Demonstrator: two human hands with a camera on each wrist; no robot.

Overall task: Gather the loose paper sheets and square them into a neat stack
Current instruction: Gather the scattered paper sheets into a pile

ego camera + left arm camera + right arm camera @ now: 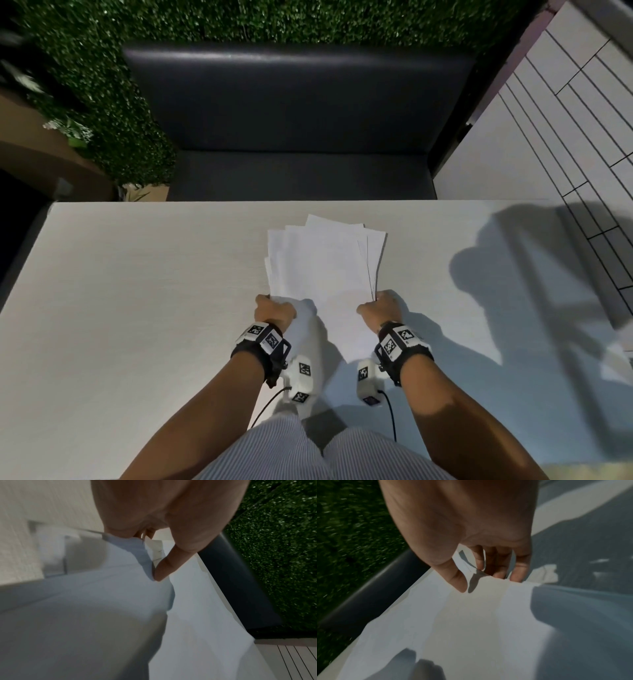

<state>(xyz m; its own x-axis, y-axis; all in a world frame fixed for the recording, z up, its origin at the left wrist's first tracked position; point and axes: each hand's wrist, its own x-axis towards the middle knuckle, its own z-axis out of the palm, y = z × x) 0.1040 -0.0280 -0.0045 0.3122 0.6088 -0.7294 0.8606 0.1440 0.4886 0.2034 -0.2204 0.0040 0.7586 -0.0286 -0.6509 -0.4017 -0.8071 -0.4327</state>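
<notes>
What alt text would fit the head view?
Both hands, left hand and right hand, grip the side edges of uneven white sheets over a pale table. A dark bench and hedge lie beyond.

Your white paper sheets (pixel 325 270) on a pale off-white counter (pixel 137 291), black wristbands (pixel 260 353) with black-and-white square markers, your grey-and-white pinstriped trousers (pixel 274 448), dark charcoal bench (pixel 298 102) beyond the counter, green leafy wall (pixel 102 68) behind it
</notes>
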